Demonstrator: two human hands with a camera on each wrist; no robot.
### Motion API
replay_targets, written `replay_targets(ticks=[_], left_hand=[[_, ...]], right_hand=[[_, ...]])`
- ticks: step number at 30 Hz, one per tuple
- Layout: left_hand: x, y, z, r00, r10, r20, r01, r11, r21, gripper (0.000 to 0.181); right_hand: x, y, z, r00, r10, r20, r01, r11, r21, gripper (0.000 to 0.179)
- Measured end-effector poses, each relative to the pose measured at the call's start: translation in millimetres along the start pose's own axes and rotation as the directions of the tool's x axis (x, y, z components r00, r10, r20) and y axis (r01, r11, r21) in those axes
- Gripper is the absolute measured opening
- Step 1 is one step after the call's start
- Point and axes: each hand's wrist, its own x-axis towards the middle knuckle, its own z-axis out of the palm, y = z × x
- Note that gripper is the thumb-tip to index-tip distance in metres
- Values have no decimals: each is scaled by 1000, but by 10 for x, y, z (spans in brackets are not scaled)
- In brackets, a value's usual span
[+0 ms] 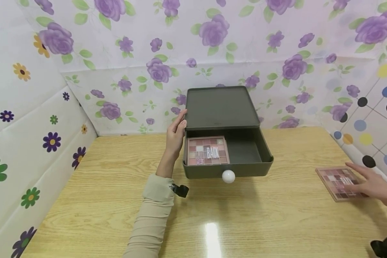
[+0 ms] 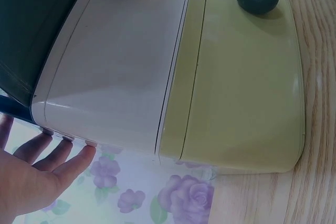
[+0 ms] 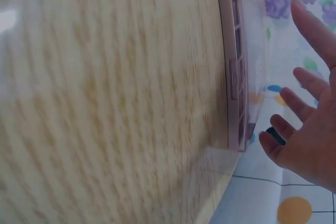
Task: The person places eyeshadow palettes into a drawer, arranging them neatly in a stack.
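Observation:
A dark green drawer unit (image 1: 220, 107) stands at the middle back, its top drawer (image 1: 245, 147) pulled out. In the drawer's left part lies an eyeshadow palette (image 1: 200, 143) with a clear lid lettered "BACK". My left hand (image 1: 175, 138) rests its extended fingers against the unit's left side; the fingertips (image 2: 86, 150) touch that side in the left wrist view. Far right on the table, a second, similar eyeshadow palette (image 1: 335, 179) lies flat. Over it is my right hand (image 1: 375, 186), fingers spread and holding nothing. The right wrist view shows this palette edge-on.
Lower drawers, one pale (image 2: 115, 66) and one yellow-green (image 2: 241, 87), show in the left wrist view. A white knob (image 1: 228, 176) sticks out at the pulled-out drawer's front. Flower-printed sheeting (image 1: 132, 71) closes the wood-grain table (image 1: 116, 200) at the back and sides.

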Motion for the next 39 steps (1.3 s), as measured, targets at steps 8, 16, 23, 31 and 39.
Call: replay_targets(ticks=[8,16,23,31,39], left_hand=[[7,-12,11,1000,-2,8,2,1000,-14,42],[-46,144,49,1000,0,26,0,1000,-16,42],[-58,179,42,1000,-9,23,10,1000,-22,41],[-84,214,41,1000,8,6,-8,1000,15,42],[-15,-1,0,999,27,-22,-27,1000,2,42]], right_hand=[[1,117,27,990,-133,40,131,990,46,107],[136,467,12,978,-181,105,177,983,41,115],[168,446,57,980,-156,120,154,988,21,114],[245,377,59,986,-147,82,156,982,-108,116],[178,-169,47,990,-124,61,134,972,-192,107]])
